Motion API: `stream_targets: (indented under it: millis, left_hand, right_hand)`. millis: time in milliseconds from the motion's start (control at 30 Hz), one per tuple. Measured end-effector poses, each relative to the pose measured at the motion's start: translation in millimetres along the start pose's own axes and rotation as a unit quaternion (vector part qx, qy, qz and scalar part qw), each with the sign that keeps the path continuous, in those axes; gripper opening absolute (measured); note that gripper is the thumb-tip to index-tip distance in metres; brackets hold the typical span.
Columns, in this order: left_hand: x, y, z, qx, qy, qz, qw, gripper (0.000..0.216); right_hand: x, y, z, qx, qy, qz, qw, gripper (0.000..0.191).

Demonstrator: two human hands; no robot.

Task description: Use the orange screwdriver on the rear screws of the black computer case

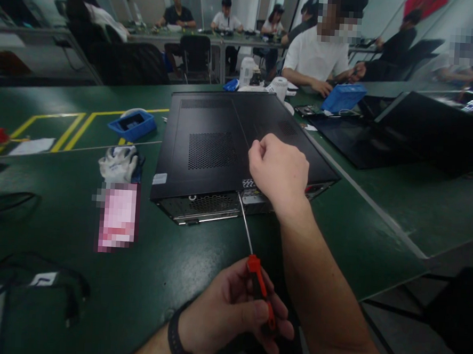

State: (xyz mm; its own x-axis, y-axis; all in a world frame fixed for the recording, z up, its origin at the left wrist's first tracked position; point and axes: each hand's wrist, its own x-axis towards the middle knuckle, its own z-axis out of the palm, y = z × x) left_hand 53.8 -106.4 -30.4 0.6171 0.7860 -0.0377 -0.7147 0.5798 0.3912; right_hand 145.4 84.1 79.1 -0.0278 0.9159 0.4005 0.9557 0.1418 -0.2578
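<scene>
Left hand (232, 310), bottom centre of the frame, nearest the camera; dark band (175, 336) at the wrist; palm turned upward, thumb and fingers closed round the red-and-black handle of a screwdriver (254, 262), a hold that probably lets the shaft be steered from below; shaft slanting up and slightly left, its tip at the near edge of the case (214, 117); whether tip and metal touch is too small to tell.

Right hand (281, 169), right of centre; forearm entering from the lower right; hand curled over the near edge of the case, just right of the tip, seemingly to steady the work; fingertips partly hidden, so whether they pinch anything cannot be told.

Case, centre of the frame; black, lying flat on a green table (191, 259), slotted end towards the wearer, likely for easy reach; pierced grille on top; white label (160, 179) at the near left corner.

Gloves (119, 163), left of centre, off the hands and beside the case, perhaps for finer feel; pink item (118, 212), blurred, just below them; blue tray (137, 128) above; cables (65, 289), lower left, loose.

Co-worker (318, 54), upper right; one hand near a blue box (343, 98).
</scene>
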Motion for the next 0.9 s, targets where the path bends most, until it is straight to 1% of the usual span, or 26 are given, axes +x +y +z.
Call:
stream_targets:
  millis: [167,233,333,433,533,600,667,800,900]
  left_hand:
    - [-2,6,7,-0.01,0.012,-0.019,1.0,0.034]
    - [-1,5,7,-0.007,0.012,-0.017,1.0,0.034]
    - [1,2,3,0.005,0.012,-0.01,1.0,0.032]
    - [2,-3,-2,0.019,0.017,-0.002,1.0,0.036]
    - [1,-5,-4,0.012,0.004,0.008,1.0,0.037]
    - [0,-4,-3,0.005,-0.004,0.009,1.0,0.034]
    - [0,-1,0,0.001,0.005,0.007,1.0,0.03]
    - [-1,6,7,-0.005,0.018,-0.017,1.0,0.036]
    - [-1,6,7,-0.005,0.023,-0.022,0.999,0.033]
  right_hand:
    - [-1,0,0,0.005,-0.002,0.003,1.0,0.038]
    - [-1,0,0,0.006,-0.003,0.004,1.0,0.038]
    - [-1,0,0,0.004,-0.002,0.002,1.0,0.039]
    - [0,0,0,0.002,-0.003,0.001,1.0,0.039]
    - [-1,0,1,0.003,-0.002,0.002,1.0,0.039]
    - [-1,0,2,0.003,0.002,0.001,1.0,0.039]
    - [-1,0,2,0.003,0.003,0.001,1.0,0.039]
    - [-1,0,1,0.002,0.0,0.002,1.0,0.038]
    - [-1,1,1,0.002,0.0,-0.001,1.0,0.038]
